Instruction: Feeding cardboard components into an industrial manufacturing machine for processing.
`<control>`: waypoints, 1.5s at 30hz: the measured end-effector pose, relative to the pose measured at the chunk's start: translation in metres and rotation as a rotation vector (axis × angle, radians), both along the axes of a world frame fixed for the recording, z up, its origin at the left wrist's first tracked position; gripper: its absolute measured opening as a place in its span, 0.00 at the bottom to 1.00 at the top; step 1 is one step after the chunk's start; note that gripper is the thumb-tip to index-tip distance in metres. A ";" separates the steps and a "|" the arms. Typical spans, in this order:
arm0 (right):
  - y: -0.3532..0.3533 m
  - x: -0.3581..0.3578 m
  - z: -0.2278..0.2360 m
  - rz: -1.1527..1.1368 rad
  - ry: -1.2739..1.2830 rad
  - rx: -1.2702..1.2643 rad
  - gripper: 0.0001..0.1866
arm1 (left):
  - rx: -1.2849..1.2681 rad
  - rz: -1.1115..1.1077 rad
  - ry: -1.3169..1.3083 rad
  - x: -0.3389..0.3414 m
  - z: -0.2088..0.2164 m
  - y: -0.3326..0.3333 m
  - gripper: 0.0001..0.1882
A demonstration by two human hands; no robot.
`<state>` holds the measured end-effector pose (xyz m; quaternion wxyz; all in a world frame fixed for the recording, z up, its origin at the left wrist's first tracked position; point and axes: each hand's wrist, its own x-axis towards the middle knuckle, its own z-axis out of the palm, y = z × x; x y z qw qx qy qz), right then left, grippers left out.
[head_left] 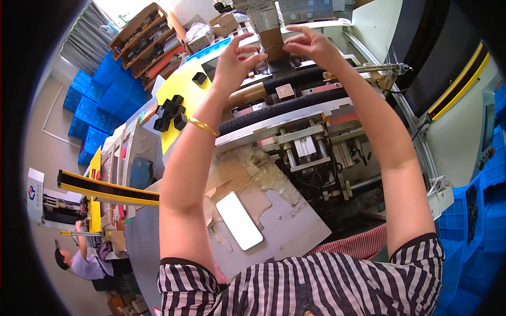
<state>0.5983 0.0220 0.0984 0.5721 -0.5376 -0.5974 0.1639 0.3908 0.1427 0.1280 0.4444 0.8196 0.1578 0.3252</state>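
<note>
Both my hands are reached out to the far side of a machine, one on each side of an upright brown block [272, 44]. My left hand [238, 62] is at the block's left, its fingers bent and apart, with the thumb tip near a small whitish piece. My right hand [315, 48] is at the block's right edge, index finger stretched out and the other fingers curled, thumb tip close to the block. A greyish metal block [263, 19] stands above the brown one. Below the hands, dark rollers [284, 112] cross the machine beside a small pale cube [285, 92].
Small black boxes [169, 112] lie on a yellow sheet [185, 84] at the left. A phone with a white screen [239, 220] rests on a worn board [295, 231] before me. Blue crates [95, 113] are stacked at left. Another person [89, 263] works at the far left.
</note>
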 end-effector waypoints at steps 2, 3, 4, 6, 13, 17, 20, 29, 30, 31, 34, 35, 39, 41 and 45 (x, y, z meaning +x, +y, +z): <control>0.010 0.004 0.011 -0.010 -0.156 0.034 0.29 | 0.135 -0.008 0.041 0.013 0.006 0.016 0.37; 0.012 0.000 0.017 -0.021 -0.308 0.064 0.29 | 0.265 -0.018 0.086 0.013 0.007 0.019 0.38; 0.009 -0.004 0.021 -0.012 -0.310 0.058 0.29 | 0.258 -0.010 0.085 0.012 0.002 0.017 0.38; -0.011 -0.016 0.026 -0.191 -0.060 0.309 0.28 | 0.464 0.119 -0.110 0.009 -0.008 0.004 0.43; -0.149 -0.225 -0.069 0.300 0.033 -0.176 0.09 | 0.064 -0.079 0.098 -0.188 -0.093 -0.079 0.16; -0.206 -0.318 -0.092 0.654 0.114 -0.464 0.10 | -0.121 0.274 0.101 -0.348 -0.113 -0.118 0.10; -0.219 -0.379 -0.085 0.814 0.150 -0.557 0.12 | -0.256 0.753 -0.073 -0.500 -0.168 -0.143 0.08; -0.181 -0.550 -0.088 0.998 -0.007 -0.775 0.14 | -0.589 2.256 0.709 -0.945 -0.398 -0.453 0.08; -0.177 -0.570 -0.086 1.011 -0.028 -0.794 0.14 | -0.731 2.306 0.792 -0.961 -0.394 -0.489 0.09; -0.172 -0.590 -0.090 1.056 -0.075 -0.790 0.15 | -0.766 2.341 0.785 -0.969 -0.389 -0.520 0.09; -0.155 -0.651 -0.092 1.181 -0.257 -0.750 0.16 | -0.811 2.520 1.002 -0.986 -0.365 -0.589 0.17; -0.153 -0.671 -0.086 1.198 -0.291 -0.714 0.16 | -0.849 2.495 1.001 -0.989 -0.361 -0.598 0.20; -0.143 -0.736 -0.061 1.320 -0.542 -0.691 0.19 | -0.968 2.419 1.087 -1.001 -0.343 -0.605 0.25; -0.143 -0.751 -0.057 1.325 -0.573 -0.711 0.19 | -0.973 2.380 1.157 -1.005 -0.348 -0.605 0.26; -0.145 -0.750 -0.058 1.380 -0.602 -0.676 0.19 | -0.904 2.337 1.243 -1.041 -0.373 -0.634 0.13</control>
